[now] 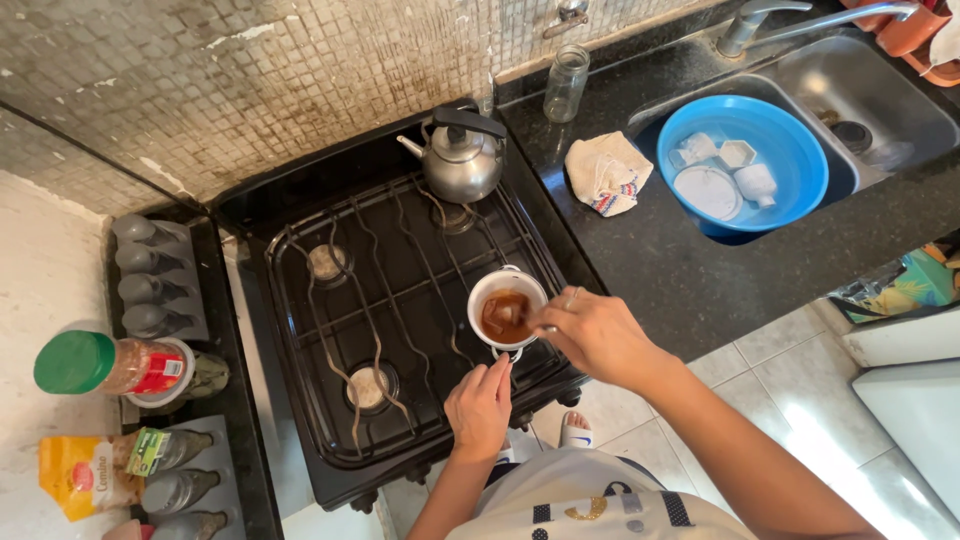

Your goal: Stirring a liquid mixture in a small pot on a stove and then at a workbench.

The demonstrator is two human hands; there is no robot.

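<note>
Home kitchen, seen from above.
Black gas stove (pixel 400 300) w/ metal kettle (pixel 462 160) on back burner, small tiled wall (pixel 250 80), dark stone counter (pixel 680 260), steel sink (pixel 880 90) w/ tap (pixel 790 18) & blue wash basin (pixel 745 165) of dishes, dish cloth (pixel 607 172), spice jars (pixel 110 365) at left, tiled floor (pixel 790 380).
</note>
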